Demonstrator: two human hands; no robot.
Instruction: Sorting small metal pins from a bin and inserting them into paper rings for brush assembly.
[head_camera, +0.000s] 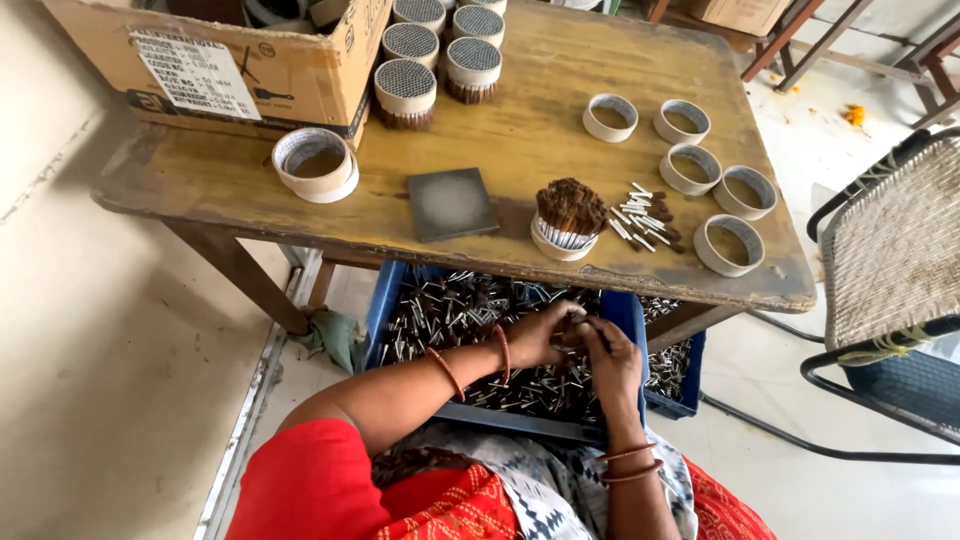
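My left hand (540, 333) and my right hand (612, 358) meet over a blue crate (388, 298) full of small silver-and-brown sticks (450, 310). Both hands close around a small bunch of those sticks, gathered between the fingers. Copper bangles ring both wrists. On the wooden table (240, 185) above the crate stands a white ring half filled with upright sticks (566, 220), with a loose scatter of sticks (642, 216) to its right. A dark square pad (451, 203) lies left of that ring.
Several empty white rings (729, 244) sit at the table's right side, one larger ring (316, 163) at the left. Filled round bundles (405, 92) stand at the back beside a cardboard box (230, 60). A woven chair (890, 260) stands at the right.
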